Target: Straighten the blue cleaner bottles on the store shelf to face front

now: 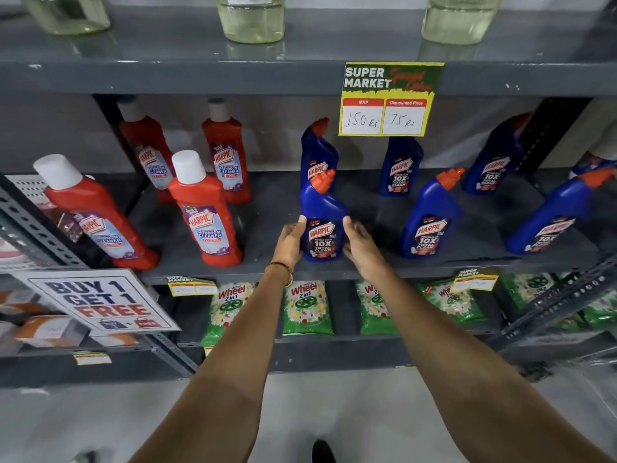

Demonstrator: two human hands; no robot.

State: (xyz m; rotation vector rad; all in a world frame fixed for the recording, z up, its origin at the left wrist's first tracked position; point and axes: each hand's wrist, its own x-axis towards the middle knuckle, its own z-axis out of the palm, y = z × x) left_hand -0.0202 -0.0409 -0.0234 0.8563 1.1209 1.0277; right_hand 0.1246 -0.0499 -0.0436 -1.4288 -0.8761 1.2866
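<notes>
Several blue cleaner bottles with orange caps stand on the middle grey shelf (367,267). The front-centre blue bottle (322,212) stands upright at the shelf's front edge, label towards me. My left hand (291,242) presses its left side and my right hand (359,243) presses its right side, so both hold it. Another blue bottle (317,152) stands right behind it. Further right are a front blue bottle (430,218) leaning slightly, one at the far right (547,218) tilted, and two at the back (400,167) (490,165).
Red bathroom cleaner bottles (205,215) stand left of my hands. A yellow price sign (389,98) hangs from the upper shelf. Green detergent packs (307,309) lie on the shelf below. A "Buy 1 Get 1 Free" sign (100,302) sits lower left.
</notes>
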